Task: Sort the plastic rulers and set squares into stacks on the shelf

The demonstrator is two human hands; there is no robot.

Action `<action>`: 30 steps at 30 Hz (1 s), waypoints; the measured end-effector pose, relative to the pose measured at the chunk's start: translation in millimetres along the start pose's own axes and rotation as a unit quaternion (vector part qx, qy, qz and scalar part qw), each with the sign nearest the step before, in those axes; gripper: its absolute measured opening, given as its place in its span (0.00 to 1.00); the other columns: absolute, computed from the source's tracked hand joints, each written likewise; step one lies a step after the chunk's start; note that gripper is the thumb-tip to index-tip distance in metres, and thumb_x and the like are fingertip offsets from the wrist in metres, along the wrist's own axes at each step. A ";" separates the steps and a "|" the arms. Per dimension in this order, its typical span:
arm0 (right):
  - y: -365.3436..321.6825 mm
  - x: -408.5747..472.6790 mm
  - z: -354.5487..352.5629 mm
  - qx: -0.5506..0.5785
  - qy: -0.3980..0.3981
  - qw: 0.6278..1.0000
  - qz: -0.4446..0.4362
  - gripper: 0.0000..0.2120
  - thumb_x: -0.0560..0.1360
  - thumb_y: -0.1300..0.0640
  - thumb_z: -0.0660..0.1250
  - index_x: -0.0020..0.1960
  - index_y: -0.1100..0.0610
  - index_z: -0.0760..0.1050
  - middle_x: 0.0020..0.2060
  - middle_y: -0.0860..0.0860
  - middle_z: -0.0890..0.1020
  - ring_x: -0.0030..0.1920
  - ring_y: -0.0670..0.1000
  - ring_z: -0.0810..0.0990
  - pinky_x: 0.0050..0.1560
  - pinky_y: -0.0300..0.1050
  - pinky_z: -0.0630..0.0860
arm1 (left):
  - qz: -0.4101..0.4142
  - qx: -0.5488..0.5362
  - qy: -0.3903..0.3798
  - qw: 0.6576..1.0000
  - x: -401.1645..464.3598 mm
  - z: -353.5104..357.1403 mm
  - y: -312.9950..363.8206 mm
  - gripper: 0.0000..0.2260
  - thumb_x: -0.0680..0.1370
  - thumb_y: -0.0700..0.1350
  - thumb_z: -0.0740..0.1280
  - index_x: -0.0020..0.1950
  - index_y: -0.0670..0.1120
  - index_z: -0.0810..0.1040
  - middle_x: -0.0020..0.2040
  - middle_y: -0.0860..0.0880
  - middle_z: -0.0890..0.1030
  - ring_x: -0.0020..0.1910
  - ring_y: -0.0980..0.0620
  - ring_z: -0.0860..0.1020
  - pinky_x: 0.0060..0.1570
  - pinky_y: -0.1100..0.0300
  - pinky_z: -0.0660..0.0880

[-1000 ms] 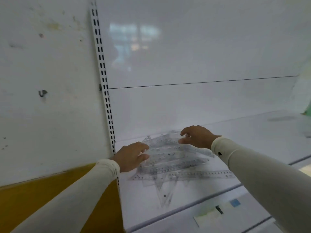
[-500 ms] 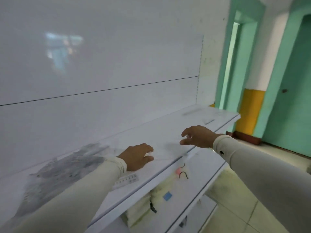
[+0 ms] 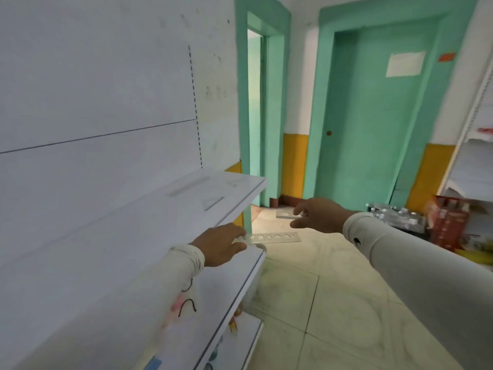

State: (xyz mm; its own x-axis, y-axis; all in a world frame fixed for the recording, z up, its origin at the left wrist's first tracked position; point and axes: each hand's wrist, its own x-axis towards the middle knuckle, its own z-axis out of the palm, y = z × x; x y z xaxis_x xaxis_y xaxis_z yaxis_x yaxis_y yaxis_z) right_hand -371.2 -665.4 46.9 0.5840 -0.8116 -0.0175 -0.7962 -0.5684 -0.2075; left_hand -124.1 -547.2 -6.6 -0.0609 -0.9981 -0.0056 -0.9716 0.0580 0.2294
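White shelf (image 3: pixel 149 236) edge at 9 o'clock: stencil ruler (image 3: pixel 274 237) pinched by left hand (image 3: pixel 221 247), small ruler (image 3: pixel 286 215) by right hand (image 3: pixel 317 216), hands apart w/ both pieces over bare floor, so either could be dropped if grip slips.

White shelf (image 3: pixel 149 236) with clear plastic pieces at its far end

The flat top board runs away along a white back panel (image 3: pixel 93 102) to a rounded far corner; a clear straight ruler (image 3: pixel 188 188) lies near the back at that end, and a clear set square (image 3: pixel 212 202) lies just in front of it, closer to the front edge, the two apart. A lower shelf board (image 3: pixel 221 297) juts out beneath, above a pale tiled floor (image 3: pixel 333 303)
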 end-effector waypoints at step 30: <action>173.4 494.9 -60.1 -0.029 -0.010 0.994 -0.108 0.24 0.74 0.38 0.66 0.64 0.51 0.75 0.58 0.50 0.80 0.57 0.52 0.77 0.57 0.45 0.72 | -0.072 -0.023 0.090 0.993 431.6 -37.0 -121.7 0.19 0.82 0.54 0.57 0.72 0.49 0.67 0.68 0.50 0.70 0.66 0.50 0.69 0.66 0.56 0.64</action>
State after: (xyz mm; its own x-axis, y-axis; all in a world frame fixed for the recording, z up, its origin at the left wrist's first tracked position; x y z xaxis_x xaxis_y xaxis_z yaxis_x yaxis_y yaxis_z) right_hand -229.8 -1173.7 61.0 0.7443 -0.6679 0.0010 -0.6600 -0.7358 -0.1515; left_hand -23.7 -985.8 -1.0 0.1239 -0.9836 0.1311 -0.9555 -0.0826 0.2833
